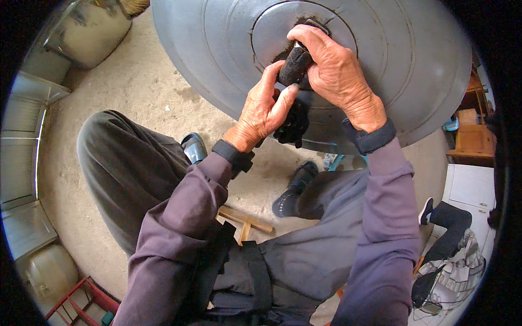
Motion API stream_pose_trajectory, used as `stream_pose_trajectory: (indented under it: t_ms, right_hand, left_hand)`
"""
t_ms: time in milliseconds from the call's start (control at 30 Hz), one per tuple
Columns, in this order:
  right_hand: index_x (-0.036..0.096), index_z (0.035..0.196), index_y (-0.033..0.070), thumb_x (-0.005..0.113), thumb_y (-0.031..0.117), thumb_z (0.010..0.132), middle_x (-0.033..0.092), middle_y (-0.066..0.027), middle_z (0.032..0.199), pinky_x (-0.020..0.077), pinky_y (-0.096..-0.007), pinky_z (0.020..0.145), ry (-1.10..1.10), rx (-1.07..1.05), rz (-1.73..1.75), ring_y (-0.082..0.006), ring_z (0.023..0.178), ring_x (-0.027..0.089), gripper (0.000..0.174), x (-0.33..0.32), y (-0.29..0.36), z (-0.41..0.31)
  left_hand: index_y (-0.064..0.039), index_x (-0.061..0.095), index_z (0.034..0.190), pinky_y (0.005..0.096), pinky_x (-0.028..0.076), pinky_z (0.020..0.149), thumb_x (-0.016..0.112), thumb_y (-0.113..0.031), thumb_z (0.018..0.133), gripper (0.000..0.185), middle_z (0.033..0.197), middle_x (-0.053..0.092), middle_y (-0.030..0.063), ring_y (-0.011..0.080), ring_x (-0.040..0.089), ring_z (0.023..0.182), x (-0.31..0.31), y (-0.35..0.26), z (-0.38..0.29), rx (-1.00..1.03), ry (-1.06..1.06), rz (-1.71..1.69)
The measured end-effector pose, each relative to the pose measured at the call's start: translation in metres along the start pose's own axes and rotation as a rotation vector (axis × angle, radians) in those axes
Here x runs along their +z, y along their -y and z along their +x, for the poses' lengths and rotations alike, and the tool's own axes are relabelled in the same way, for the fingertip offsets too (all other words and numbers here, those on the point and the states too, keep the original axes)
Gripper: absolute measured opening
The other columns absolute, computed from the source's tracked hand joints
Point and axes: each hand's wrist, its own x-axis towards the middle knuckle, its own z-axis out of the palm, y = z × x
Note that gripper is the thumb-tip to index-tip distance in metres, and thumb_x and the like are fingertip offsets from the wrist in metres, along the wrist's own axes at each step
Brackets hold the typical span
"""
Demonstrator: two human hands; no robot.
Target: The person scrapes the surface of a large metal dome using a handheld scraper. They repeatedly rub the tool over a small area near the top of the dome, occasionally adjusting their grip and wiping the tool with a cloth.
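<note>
Above the round grey table (391, 61), a short black cylindrical object (293, 67) is held between my two hands. The curled fingers of my right hand (342, 73) grip its upper part. My left hand (265, 104) pinches its lower end between thumb and forefinger. A dark, flat-edged piece (320, 25) lies just beyond my right fingers; its kind is unclear. Dark crumbs or fibres (281, 57) are scattered around the tabletop's middle. Below the cylinder, partly behind my left thumb, is a bumpy black mass (294, 124); I cannot tell whether it hangs or rests on something.
A wooden stool or frame (248, 222) shows between my legs on the concrete floor (142, 85). A large rounded container (91, 34) stands at the upper left, a red metal rack (87, 305) at the lower left. On the right, another person (448, 269) sits near white cabinets (469, 187).
</note>
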Motion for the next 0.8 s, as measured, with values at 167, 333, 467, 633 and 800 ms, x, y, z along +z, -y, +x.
stream_pose_trajectory:
  t_ms: [167, 333, 467, 633, 800]
  right_hand:
    - [0.062, 0.126, 0.015, 0.05, -0.014, 0.076, 0.065, -0.0134, 0.125, 0.0546, -0.0394, 0.096, -0.055, -0.161, -0.084, -0.037, 0.113, 0.063, 0.059, -0.001, -0.011, 0.008]
    - [0.062, 0.127, 0.013, 0.047, -0.012, 0.076, 0.065, -0.0142, 0.127, 0.0531, -0.0414, 0.099, -0.06, -0.124, -0.094, -0.0357, 0.117, 0.062, 0.06, 0.011, -0.027, 0.006]
    - [0.062, 0.129, 0.01, 0.043, -0.011, 0.077, 0.064, -0.0154, 0.128, 0.0511, -0.043, 0.102, -0.045, -0.087, -0.024, -0.0353, 0.119, 0.062, 0.058, 0.017, -0.013, 0.011]
    - [0.06, 0.122, 0.004, 0.043, -0.013, 0.08, 0.063, -0.0204, 0.128, 0.0509, -0.0437, 0.1, -0.066, -0.004, -0.068, -0.0406, 0.12, 0.06, 0.048, 0.008, -0.004, 0.004]
    - [0.055, 0.127, 0.004, 0.044, -0.012, 0.084, 0.06, -0.0195, 0.134, 0.0498, -0.0439, 0.101, -0.049, 0.049, -0.075, -0.0393, 0.124, 0.058, 0.047, 0.008, -0.017, -0.008]
  left_hand:
    - [-0.002, 0.053, 0.128, 0.0347, 0.053, 0.07, 0.07, -0.021, 0.091, 0.045, 0.101, 0.063, 0.0166, 0.0235, 0.065, 0.077, -0.006, -0.011, 0.005, 0.028, -0.043, 0.236]
    - [-0.003, 0.062, 0.117, 0.0387, 0.054, 0.08, 0.074, -0.018, 0.083, 0.039, 0.107, 0.063, 0.0166, 0.0317, 0.064, 0.094, -0.011, 0.002, 0.013, 0.263, -0.204, 0.359]
    - [-0.003, 0.059, 0.111, 0.0475, 0.048, 0.099, 0.07, -0.013, 0.079, 0.035, 0.12, 0.059, 0.0211, 0.042, 0.057, 0.114, -0.023, 0.002, 0.015, 0.373, -0.208, 0.411]
    - [0.001, 0.038, 0.143, 0.0444, 0.043, 0.108, 0.062, -0.008, 0.09, 0.059, 0.142, 0.045, 0.0279, 0.0456, 0.049, 0.13, -0.004, -0.003, 0.008, 0.229, -0.027, 0.147]
    - [0.0, 0.024, 0.154, 0.0464, 0.044, 0.107, 0.057, -0.003, 0.091, 0.07, 0.144, 0.042, 0.0296, 0.0475, 0.048, 0.13, -0.003, 0.006, 0.008, 0.189, 0.122, 0.138]
